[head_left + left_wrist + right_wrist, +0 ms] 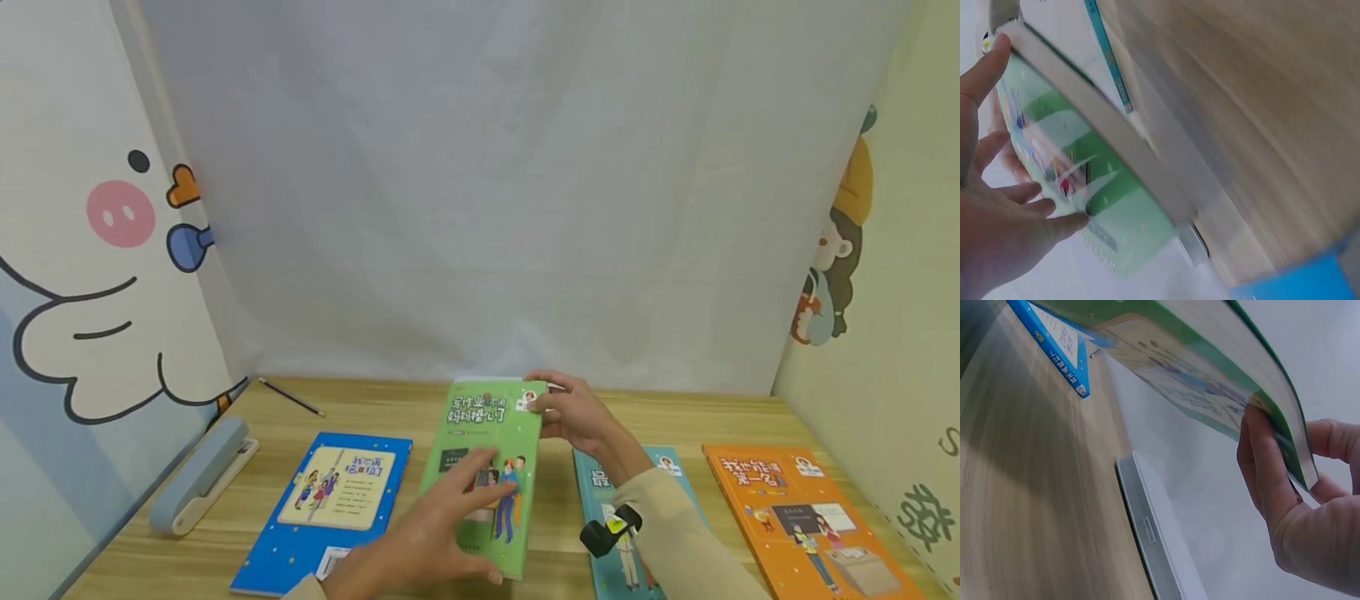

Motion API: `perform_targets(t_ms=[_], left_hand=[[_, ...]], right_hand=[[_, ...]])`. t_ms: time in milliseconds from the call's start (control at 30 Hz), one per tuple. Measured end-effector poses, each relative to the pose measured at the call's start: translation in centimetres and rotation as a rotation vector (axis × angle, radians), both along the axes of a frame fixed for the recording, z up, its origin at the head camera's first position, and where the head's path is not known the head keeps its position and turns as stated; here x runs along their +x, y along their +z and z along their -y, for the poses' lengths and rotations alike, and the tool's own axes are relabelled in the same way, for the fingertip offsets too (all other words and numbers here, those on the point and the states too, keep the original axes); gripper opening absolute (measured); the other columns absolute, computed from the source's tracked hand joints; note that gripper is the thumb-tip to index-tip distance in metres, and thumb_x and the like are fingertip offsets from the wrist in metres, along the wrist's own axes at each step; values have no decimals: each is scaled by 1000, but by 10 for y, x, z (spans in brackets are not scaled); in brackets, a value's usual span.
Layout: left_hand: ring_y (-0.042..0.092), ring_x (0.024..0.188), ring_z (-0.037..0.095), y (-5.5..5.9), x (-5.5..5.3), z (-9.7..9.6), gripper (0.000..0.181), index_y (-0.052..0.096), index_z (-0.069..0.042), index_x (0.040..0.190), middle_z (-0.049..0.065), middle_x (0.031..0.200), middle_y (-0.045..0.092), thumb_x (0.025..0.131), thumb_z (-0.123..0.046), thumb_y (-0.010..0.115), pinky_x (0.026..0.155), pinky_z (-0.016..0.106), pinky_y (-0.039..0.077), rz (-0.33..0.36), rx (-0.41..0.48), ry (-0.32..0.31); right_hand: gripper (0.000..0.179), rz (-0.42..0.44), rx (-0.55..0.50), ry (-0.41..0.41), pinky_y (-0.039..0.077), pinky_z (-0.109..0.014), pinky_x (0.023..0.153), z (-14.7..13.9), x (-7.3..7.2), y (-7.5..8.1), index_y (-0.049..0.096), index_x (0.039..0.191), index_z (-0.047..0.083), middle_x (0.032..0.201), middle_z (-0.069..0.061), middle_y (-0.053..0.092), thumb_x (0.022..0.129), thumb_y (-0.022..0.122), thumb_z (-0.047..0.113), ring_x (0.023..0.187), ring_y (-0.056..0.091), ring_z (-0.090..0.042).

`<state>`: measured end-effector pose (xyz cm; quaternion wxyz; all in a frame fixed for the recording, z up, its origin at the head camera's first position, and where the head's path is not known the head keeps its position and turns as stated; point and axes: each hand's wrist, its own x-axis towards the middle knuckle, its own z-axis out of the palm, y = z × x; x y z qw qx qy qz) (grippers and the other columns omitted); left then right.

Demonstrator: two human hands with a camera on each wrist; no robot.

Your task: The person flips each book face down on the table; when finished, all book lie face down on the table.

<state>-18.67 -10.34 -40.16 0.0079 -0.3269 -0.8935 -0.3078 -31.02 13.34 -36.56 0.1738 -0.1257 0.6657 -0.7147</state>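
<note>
Right of the blue book [337, 492] lies what looks like a white case [1167, 531], contents hidden; there too we hold the green book [501, 443] above the bench [558, 508], right hand [577, 414] pinching its upper right corner, left hand [431, 529] spread on its cover. Its long axis runs away from us, "写作业" and "妈妈操心了" readable at the far end.

Green book [504, 442], closed, white-lettered cover, cartoon figures, tilted, raised above wooden table [557, 521]
</note>
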Motion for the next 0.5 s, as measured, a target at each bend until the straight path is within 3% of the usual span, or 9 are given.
perform_targets(t_ms=[133,300,500], left_hand=[[11,156,36,-1,3,-7,97,43,-37,150,-1,169,13,66,-46,91,118,66,24,-26,15,-17],[9,156,35,-3,6,-13,101,39,-39,152,-1,169,12,66,-47,91,121,65,12,-75,7,16],[16,153,40,-7,7,-19,104,36,-36,153,7,167,17,66,-41,93,120,67,13,-196,24,51]], right_hand=[[51,8,-22,-37,62,-33,70,3,2,6,42,143,-2,106,-10,66,93,51,-3,73,73,-17],[52,29,-59,-84,62,-32,71,6,5,11,43,145,1,106,-9,66,94,52,-3,75,74,-18],[51,32,-104,-119,62,-32,72,7,8,14,43,144,-1,109,-13,66,95,53,-2,78,75,-19]])
